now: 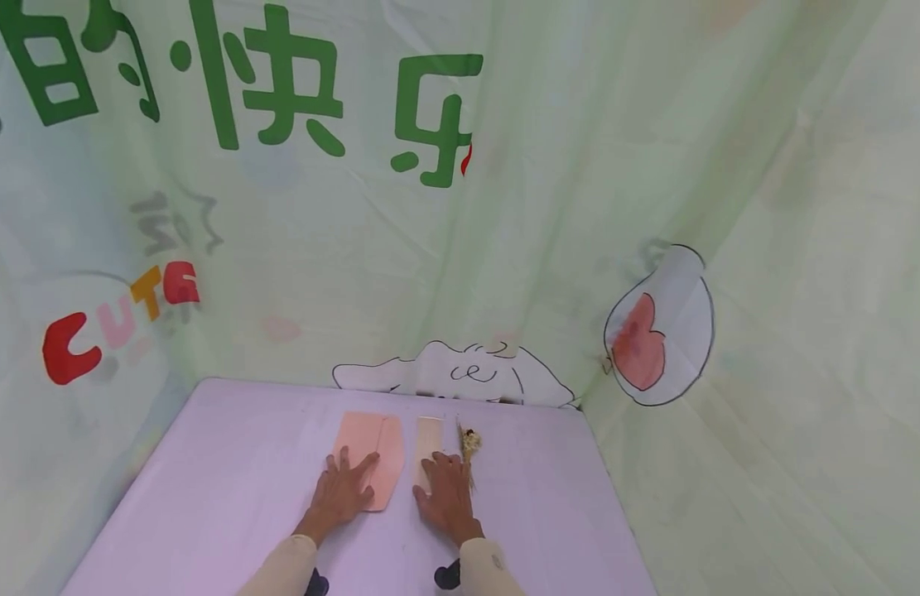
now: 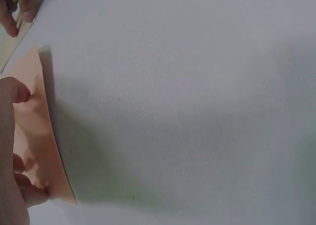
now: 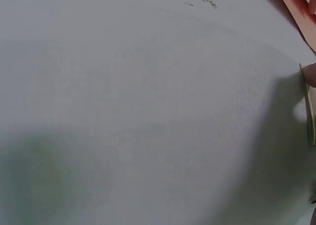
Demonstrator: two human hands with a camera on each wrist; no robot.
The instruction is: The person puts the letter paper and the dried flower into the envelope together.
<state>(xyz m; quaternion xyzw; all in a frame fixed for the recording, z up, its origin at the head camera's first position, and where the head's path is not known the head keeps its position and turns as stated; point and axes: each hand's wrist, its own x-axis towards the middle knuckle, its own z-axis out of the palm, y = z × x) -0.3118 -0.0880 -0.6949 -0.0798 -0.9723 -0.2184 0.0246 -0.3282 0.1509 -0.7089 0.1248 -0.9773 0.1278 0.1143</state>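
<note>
A flat pink paper piece with angled corners, like an envelope (image 1: 388, 463), lies on the table in the head view. My left hand (image 1: 342, 490) rests on its left part with fingers spread; in the left wrist view the fingertips touch the pink paper (image 2: 34, 131). Just right of it lies a narrow beige strip (image 1: 428, 432). My right hand (image 1: 446, 492) lies over the strip's lower part, thumb at its near left side. The right wrist view shows the thumb (image 3: 310, 75) at the layered edge of the strip (image 3: 311, 118). Part of the strip is hidden under this hand.
A small bunch of dried flowers (image 1: 470, 445) lies beside the right hand. Tiny plant crumbs (image 3: 208, 1) are scattered on the light purple table (image 1: 556, 497). Printed curtains (image 1: 340, 248) hang behind the table and along both sides.
</note>
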